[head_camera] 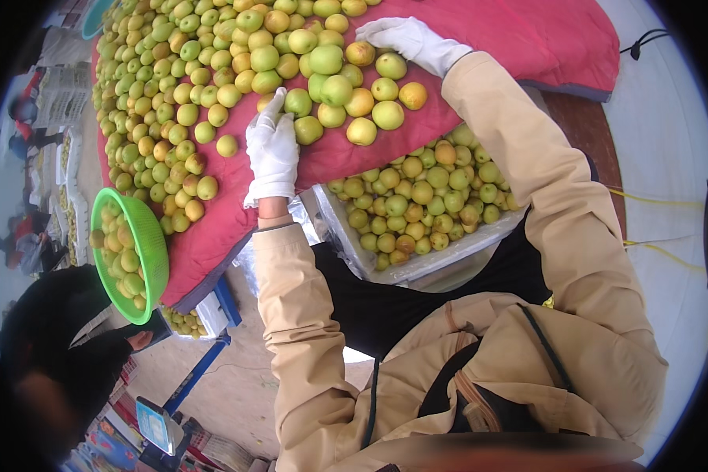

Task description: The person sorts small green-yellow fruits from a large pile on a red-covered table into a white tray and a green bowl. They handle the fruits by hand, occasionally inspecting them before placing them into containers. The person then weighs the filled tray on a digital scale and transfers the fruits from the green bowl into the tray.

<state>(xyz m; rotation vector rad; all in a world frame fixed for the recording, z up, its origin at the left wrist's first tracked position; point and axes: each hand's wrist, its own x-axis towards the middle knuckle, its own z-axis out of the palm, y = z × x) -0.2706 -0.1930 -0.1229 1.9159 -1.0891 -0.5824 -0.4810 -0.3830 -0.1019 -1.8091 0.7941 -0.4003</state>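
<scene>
Many round green-yellow fruits that look like jujubes (336,90), some blushed orange-brown, lie on a red quilted cloth (324,162). My left hand (271,150), in a white knit glove, rests at the left side of a loose group of them, its index finger extended and touching the fruits. At the far right of the same group is my right hand (410,41), also gloved, curved beside a brownish fruit (360,53). I see no fruit gripped in either hand, though the right palm is partly hidden. The group lies between both hands.
Below the cloth's edge, a white foam box (354,251) lined with plastic holds more fruits. A green plastic basket (156,259) of fruits stands at the left edge. A person in dark clothes (65,330) is beside it, near a scale display (155,425). Yellow cables (655,197) run at right.
</scene>
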